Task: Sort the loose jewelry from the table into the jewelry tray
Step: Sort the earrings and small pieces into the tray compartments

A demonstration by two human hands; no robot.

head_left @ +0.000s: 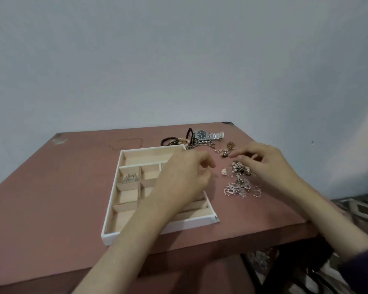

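Note:
A white jewelry tray (113, 200) with wooden compartments lies on the pinkish table. One left compartment holds a small pile of silver rings (130, 178). My left hand (183, 177) hovers over the tray's right side, fingers loosely curled, nothing visible in it. My right hand (266, 162) reaches over the loose jewelry to the right of the tray, fingertips near a small chain (224, 151). A beaded cluster piece (239, 169) and silver filigree pieces (236, 188) lie beneath that hand. A wristwatch (208, 135) and dark braided bands (170, 142) rest at the back.
A thin cord necklace (125, 143) lies behind the tray on the left. The table's (51, 187) front edge runs close below the tray. A patterned fabric (359, 211) lies off the table at the right. A plain wall stands behind.

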